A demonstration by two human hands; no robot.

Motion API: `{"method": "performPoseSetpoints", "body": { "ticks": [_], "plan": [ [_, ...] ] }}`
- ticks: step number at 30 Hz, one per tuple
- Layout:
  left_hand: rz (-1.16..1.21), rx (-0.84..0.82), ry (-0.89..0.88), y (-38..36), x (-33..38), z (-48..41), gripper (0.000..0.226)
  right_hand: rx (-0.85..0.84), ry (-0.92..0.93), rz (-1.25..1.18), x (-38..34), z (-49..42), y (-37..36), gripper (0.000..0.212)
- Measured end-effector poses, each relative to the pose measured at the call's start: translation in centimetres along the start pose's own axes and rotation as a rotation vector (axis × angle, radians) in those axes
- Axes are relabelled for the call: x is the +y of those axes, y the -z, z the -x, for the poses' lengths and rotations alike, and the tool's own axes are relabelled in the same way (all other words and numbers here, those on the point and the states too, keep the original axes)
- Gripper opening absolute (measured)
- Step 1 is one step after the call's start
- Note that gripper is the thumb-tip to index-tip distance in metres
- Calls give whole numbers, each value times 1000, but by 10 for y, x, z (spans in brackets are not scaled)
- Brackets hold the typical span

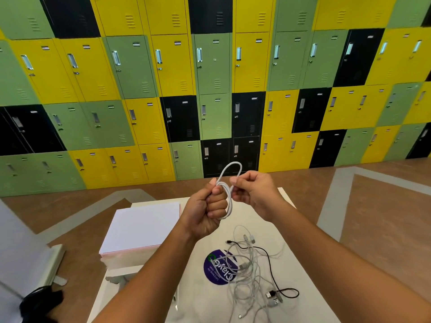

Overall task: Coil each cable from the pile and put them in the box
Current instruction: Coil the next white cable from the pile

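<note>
Both hands are raised above the white table (303,271). My left hand (206,210) grips a partly coiled white cable (229,173) in a fist, with loops hanging beside the knuckles. My right hand (253,191) pinches the same cable where a loop arches up between the hands. Below them, a tangled pile of white cables (250,276) and one black cable (274,273) lies on the table, partly over a round purple sticker (215,269). A white box (142,228) with a pink edge sits at the table's left.
A wall of green, yellow and black lockers (210,89) stands beyond the table across a brown floor. A black object (39,301) lies at the lower left beside a pale grey bench or ledge (53,259).
</note>
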State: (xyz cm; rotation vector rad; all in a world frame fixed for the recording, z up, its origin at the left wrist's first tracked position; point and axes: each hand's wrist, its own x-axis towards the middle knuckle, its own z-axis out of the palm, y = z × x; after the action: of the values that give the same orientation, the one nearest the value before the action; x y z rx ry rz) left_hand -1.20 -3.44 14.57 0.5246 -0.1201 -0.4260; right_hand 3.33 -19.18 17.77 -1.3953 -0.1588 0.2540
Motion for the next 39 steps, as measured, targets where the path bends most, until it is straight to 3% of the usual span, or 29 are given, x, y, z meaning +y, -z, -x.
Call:
{"method": "performPoseSetpoints", "body": {
  "ticks": [11,16,21,26,33,35,39],
  "plan": [
    [-193,116,19,-6,-2,7,42,-166,-229,67,2,14,2,4],
    [-330,165,-45,-6,-1,5,42,-265,-270,122,2,18,3,15],
    [-435,250,-171,-8,2,-1,48,-364,-335,-35,9,17,2,40],
    [-609,307,-221,-7,-1,1,40,-359,-189,197,16,16,-5,12],
    [-887,471,-331,-1,-7,0,43,-269,-194,355,15,10,-10,5],
    [-951,523,-357,1,-10,-3,43,-206,-205,357,16,11,-14,13],
    [-998,667,-385,11,-10,-4,41,-145,-337,283,15,13,-9,58]
  ]
}}
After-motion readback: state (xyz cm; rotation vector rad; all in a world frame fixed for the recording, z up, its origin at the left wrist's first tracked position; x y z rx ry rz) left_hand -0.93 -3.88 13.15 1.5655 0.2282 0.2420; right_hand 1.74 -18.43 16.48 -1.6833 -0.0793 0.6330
